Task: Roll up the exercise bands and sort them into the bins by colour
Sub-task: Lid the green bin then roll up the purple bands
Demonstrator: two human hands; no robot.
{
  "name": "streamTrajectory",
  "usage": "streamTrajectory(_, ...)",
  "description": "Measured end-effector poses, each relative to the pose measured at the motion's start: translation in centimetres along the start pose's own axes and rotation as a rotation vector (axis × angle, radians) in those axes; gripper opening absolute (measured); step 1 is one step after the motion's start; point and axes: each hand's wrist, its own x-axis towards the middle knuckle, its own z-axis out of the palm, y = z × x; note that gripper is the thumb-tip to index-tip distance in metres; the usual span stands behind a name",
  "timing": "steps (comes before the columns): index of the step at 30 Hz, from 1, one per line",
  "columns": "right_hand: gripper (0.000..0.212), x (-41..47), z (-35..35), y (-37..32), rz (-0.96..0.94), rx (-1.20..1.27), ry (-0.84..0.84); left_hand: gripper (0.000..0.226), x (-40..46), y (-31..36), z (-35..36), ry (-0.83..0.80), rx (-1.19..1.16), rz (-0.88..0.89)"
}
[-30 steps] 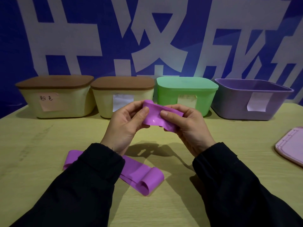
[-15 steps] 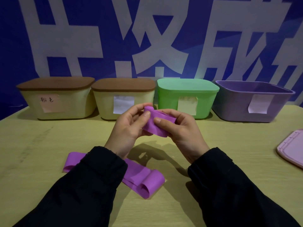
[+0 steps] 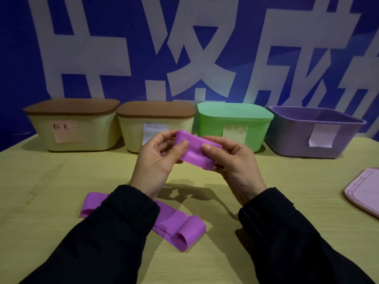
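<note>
Above the table (image 3: pixel 266 253), both hands grasp a purple band (image 3: pixel 195 151), left hand (image 3: pixel 158 160) and right hand (image 3: pixel 235 167) pinching opposite ends, seemingly to keep it flat for rolling; the lidless purple bin (image 3: pixel 303 144) probably awaits it; another band (image 3: pixel 180 228) lies below.

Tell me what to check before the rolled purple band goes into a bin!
1. Rolled purple band held by both the left hand and right hand: ok.
2. Roll fully tight: cannot tell.
3. Purple bin has no lid on: ok.
4. Pink lid lies clear of that bin: ok.
5. Inside of the purple bin has room: cannot tell.
6. Second purple band rolled up: not ok, it lies loose on the table.
</note>
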Motion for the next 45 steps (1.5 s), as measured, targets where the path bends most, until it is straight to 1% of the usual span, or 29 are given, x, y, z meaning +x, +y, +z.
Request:
streamTrajectory(4,0.034,-0.2,0.4,0.5,-0.028,-0.048,-0.04,0.026,-0.1,-0.1,-0.1,0.06,0.143,0.071)
streamTrajectory(7,0.045,-0.1,0.5,0.6,-0.015,-0.03,-0.039,0.025,-0.2,0.0,0.1,0.079,0.187,0.102)
streamTrajectory(8,0.044,-0.1,0.5,0.7,-0.012,-0.037,-0.032,0.025,-0.2,0.0,0.2,0.081,0.192,0.11)
streamTrajectory(11,0.021,0.2,0.2,0.9,-0.014,-0.092,-0.006,0.023,-0.2,0.0,0.2,0.091,0.168,0.107)
streamTrajectory(13,0.014,0.2,0.0,0.9,-0.011,-0.119,0.002,0.024,-0.1,0.0,0.1,0.098,0.125,0.072)
streamTrajectory(17,0.016,0.3,-0.2,0.8,-0.015,-0.157,-0.01,0.024,0.1,-0.3,0.0,0.078,0.103,0.01)
streamTrajectory(20,0.02,0.4,-0.5,0.8,-0.043,-0.153,-0.016,0.021,-0.1,-0.2,0.1,-0.004,0.061,-0.006)
streamTrajectory(23,0.016,0.6,-0.7,1.1,-0.061,-0.172,-0.097,0.026,-0.1,-0.2,0.2,-0.098,0.029,-0.022)
streamTrajectory(26,0.017,0.7,-0.8,1.3,-0.071,-0.193,-0.135,0.028,-0.1,-0.5,0.1,-0.134,0.02,-0.044)
streamTrajectory(32,0.019,0.4,-0.3,1.7,-0.098,-0.242,-0.158,0.028,-0.1,-0.6,0.1,-0.124,0.119,-0.034)
streamTrajectory(35,0.017,0.4,-0.2,1.5,-0.113,-0.24,-0.139,0.026,-0.3,-0.2,0.1,-0.128,0.152,-0.015)
streamTrajectory(40,0.008,0.4,-0.5,1.0,-0.148,-0.189,-0.044,0.034,-0.4,0.1,0.2,-0.085,0.09,-0.008)
streamTrajectory(45,0.005,0.4,-0.6,1.0,-0.133,-0.161,-0.009,0.028,-0.5,0.0,0.4,-0.103,0.039,0.024)
